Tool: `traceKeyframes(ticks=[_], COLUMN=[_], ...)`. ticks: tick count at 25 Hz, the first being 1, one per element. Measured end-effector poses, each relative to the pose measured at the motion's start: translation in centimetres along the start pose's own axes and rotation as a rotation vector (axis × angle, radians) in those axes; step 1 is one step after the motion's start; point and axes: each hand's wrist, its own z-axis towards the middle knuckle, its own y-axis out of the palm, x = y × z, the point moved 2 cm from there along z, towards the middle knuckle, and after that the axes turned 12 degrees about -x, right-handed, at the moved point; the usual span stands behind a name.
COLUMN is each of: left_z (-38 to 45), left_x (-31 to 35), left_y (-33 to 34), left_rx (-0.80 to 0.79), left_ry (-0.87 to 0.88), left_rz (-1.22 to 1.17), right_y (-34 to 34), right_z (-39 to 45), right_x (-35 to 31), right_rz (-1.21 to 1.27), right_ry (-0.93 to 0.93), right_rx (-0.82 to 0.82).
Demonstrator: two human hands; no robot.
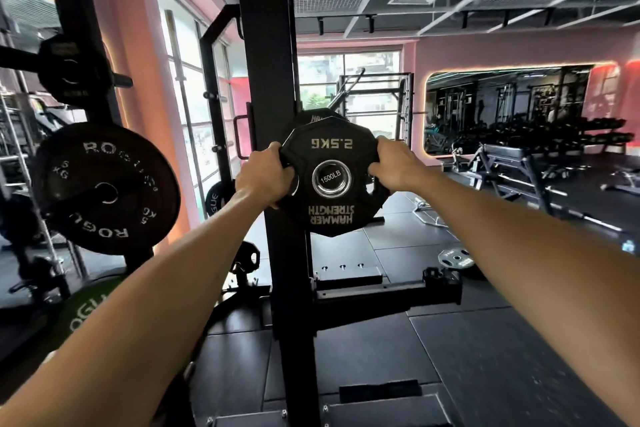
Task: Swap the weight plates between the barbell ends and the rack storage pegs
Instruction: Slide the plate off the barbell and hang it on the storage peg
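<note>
- Gripping was seen at both sides of the 2.5 kg plate [330, 177]: the left hand [265, 177] was curled round its left edge and the right hand [394, 166] round its right edge, so neither hand was free.
- The plate was held upright, face toward the camera, its lettering upside down, just right of the rack upright [277, 114].
- A chrome sleeve end [331, 178] marked 1500LB was seen filling the plate's centre hole, so the plate was judged to be seated on that sleeve or peg; which of the two could not be told.
- A second plate [320, 116] was partly visible directly behind the held one, apparently on the same axis.
- The sleeve's long axis was judged to point roughly toward the viewer, so any removal would call for a straight pull back along it, both hands being equally near.
- A Rogue plate [104, 189] was seen on another peg to the left, well apart, and a small plate [456, 258] lay on the floor [485, 357].
</note>
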Motion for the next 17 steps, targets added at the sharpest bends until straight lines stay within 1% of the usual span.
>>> traceKeyframes(ticks=[5,10,13,17], left_z=[-1.3,-2.0,-2.8,-4.1], left_x=[-0.2,-1.5,-3.4,-7.6], left_y=[-1.8,-3.8,-5.7,-9.1], left_rx=[0.013,0.051,0.053,0.075], left_ry=[0.003,-0.062,-0.092,-0.114], left_rz=[0.036,0.066,0.087,0.118], right_y=[-0.2,-0.4,0.5,2.3], right_z=[-1.3,-0.2,0.2,0.5], right_x=[-1.1,-3.3,-5.6,-10.7], right_rz=[-0.006,-0.010,0.025,0.028], right_ry=[-0.039,-0.152,-0.187,-0.200], right_rx=[-0.012,-0.024,-0.053,-0.060])
